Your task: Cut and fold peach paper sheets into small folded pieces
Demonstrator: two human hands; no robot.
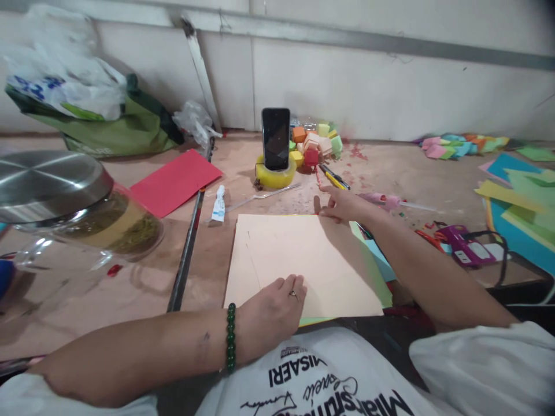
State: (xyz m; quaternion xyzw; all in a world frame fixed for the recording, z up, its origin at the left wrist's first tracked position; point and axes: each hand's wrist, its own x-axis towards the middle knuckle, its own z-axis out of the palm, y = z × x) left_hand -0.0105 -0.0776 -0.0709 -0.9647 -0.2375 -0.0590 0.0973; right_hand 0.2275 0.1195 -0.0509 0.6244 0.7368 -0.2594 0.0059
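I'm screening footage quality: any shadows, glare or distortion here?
In the head view, the right arm shadows the pale sheet; bright highlights streak the metal lid; the jar looks stretched near the left edge, probably lens distortion; the upper right corner is dark.

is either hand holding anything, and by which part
The left hand rests on the cream rectangular paper sheet, no grip visible; whether the right hand, at the sheet's far edge, holds anything cannot be told.

The left edge cuts off the steel lid (52,185) and a blue object (5,278), the right edge the coloured papers (526,202); the cream sheet (307,251) hides most of the green sheet (380,289) beneath
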